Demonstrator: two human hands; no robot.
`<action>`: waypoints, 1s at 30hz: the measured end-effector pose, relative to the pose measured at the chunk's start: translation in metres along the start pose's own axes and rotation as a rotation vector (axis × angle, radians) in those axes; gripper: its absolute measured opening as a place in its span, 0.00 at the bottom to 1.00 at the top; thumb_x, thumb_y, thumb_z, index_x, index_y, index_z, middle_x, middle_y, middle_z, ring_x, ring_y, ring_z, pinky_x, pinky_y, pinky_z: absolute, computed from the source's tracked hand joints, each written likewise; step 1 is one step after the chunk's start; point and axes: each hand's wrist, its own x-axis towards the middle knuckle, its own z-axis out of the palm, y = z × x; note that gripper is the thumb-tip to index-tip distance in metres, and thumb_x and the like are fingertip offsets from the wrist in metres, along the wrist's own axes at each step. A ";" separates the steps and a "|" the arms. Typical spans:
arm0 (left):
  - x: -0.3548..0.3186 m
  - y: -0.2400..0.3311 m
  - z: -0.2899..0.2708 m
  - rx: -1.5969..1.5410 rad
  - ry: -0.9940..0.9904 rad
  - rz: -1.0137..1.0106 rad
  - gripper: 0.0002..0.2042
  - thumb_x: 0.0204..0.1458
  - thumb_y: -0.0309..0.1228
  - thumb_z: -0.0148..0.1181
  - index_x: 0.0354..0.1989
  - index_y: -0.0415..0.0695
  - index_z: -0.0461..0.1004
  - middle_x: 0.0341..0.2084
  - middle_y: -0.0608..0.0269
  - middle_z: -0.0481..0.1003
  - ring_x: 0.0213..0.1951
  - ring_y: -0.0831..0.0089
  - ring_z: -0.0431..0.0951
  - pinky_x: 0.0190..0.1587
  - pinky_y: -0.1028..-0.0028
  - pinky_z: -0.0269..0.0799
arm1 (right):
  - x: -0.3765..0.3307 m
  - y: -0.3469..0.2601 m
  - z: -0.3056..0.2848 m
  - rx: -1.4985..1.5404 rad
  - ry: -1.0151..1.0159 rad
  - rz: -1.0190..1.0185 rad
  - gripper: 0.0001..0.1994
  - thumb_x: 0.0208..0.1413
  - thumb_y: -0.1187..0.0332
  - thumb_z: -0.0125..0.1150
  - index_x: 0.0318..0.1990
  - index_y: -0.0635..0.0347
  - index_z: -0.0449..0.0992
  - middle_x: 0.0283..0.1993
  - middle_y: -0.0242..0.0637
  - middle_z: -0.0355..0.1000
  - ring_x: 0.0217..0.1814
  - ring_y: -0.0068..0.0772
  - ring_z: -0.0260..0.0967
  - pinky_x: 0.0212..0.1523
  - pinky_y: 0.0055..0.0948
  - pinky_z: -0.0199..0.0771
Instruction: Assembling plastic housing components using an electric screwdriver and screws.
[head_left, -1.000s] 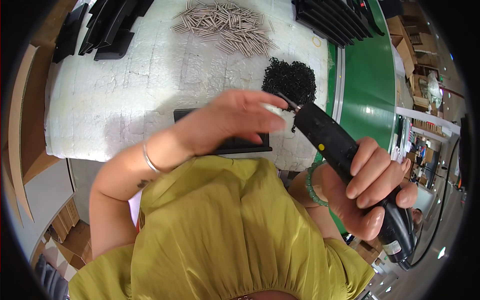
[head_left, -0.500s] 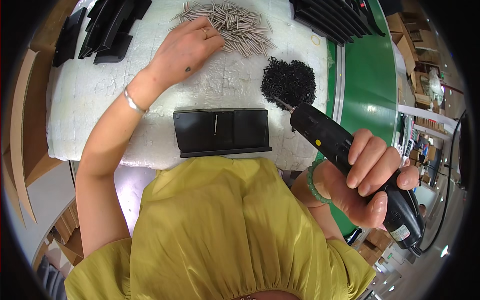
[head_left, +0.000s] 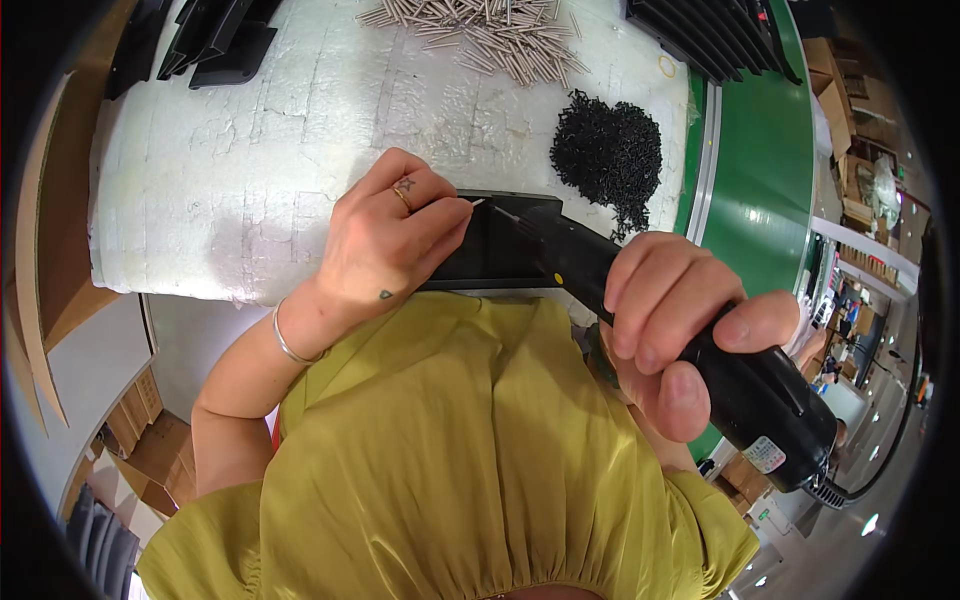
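Note:
My left hand (head_left: 388,235) is over the left part of a black panel (head_left: 490,250) that lies close to my body. Its thumb and forefinger pinch a thin silver pin (head_left: 478,202), whose tip juts out near the panel's far edge. In my right hand (head_left: 668,320) is a black corded electric screwdriver (head_left: 590,262), slanting down to the left. Its bit (head_left: 508,214) points at the panel beside the pin; whether they touch I cannot tell. The left fingers and the tool hide much of the panel.
A heap of silver pins (head_left: 500,38) lies at the far middle, with a pile of small black screws (head_left: 606,148) nearer on the right. Black panels stand far left (head_left: 235,58) and far right (head_left: 700,38). White wrapped padding (head_left: 220,190) covers the worktop beside a green surface (head_left: 752,150).
My left hand has come from the pin heap down to the panel, now with a pin between its fingers. The screwdriver has moved left, bringing its bit from the screw pile to the panel.

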 end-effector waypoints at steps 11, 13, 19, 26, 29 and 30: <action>-0.002 -0.001 0.001 -0.054 -0.030 -0.019 0.10 0.32 0.20 0.64 0.26 0.44 0.75 0.25 0.68 0.71 0.32 0.66 0.70 0.30 0.72 0.70 | 0.000 0.004 -0.003 0.007 -0.045 0.067 0.16 0.48 0.70 0.54 0.44 0.49 0.59 0.21 0.29 0.61 0.20 0.24 0.59 0.28 0.28 0.61; -0.003 0.000 0.002 -0.051 -0.025 -0.022 0.10 0.32 0.20 0.64 0.26 0.44 0.75 0.25 0.68 0.71 0.32 0.66 0.71 0.30 0.72 0.70 | 0.001 0.006 -0.002 -0.004 -0.043 0.064 0.16 0.48 0.71 0.54 0.44 0.49 0.59 0.22 0.29 0.61 0.19 0.23 0.59 0.28 0.28 0.61; -0.003 -0.002 0.003 -0.047 -0.015 -0.028 0.09 0.32 0.21 0.64 0.25 0.44 0.74 0.24 0.68 0.71 0.31 0.67 0.71 0.30 0.72 0.71 | 0.005 0.006 0.001 0.001 -0.043 0.090 0.16 0.48 0.71 0.54 0.44 0.49 0.58 0.22 0.29 0.62 0.19 0.24 0.59 0.26 0.28 0.60; -0.006 -0.005 0.007 -0.075 0.006 -0.008 0.08 0.31 0.21 0.62 0.23 0.44 0.73 0.23 0.68 0.70 0.31 0.68 0.72 0.29 0.73 0.71 | 0.011 0.007 0.003 -0.030 -0.093 0.108 0.15 0.47 0.71 0.55 0.42 0.51 0.58 0.21 0.29 0.62 0.18 0.24 0.59 0.26 0.28 0.61; -0.008 -0.006 0.009 -0.101 -0.009 0.004 0.07 0.32 0.21 0.62 0.23 0.44 0.73 0.23 0.68 0.70 0.31 0.68 0.72 0.29 0.73 0.71 | 0.016 0.008 0.006 -0.055 -0.117 0.114 0.14 0.48 0.71 0.55 0.40 0.51 0.58 0.21 0.29 0.62 0.17 0.24 0.59 0.24 0.28 0.60; -0.007 -0.006 0.010 -0.105 -0.007 0.001 0.07 0.32 0.21 0.62 0.23 0.44 0.73 0.23 0.68 0.70 0.31 0.68 0.72 0.29 0.73 0.71 | 0.017 0.009 0.007 -0.057 -0.119 0.118 0.14 0.48 0.71 0.55 0.40 0.51 0.58 0.21 0.29 0.62 0.17 0.24 0.59 0.24 0.28 0.60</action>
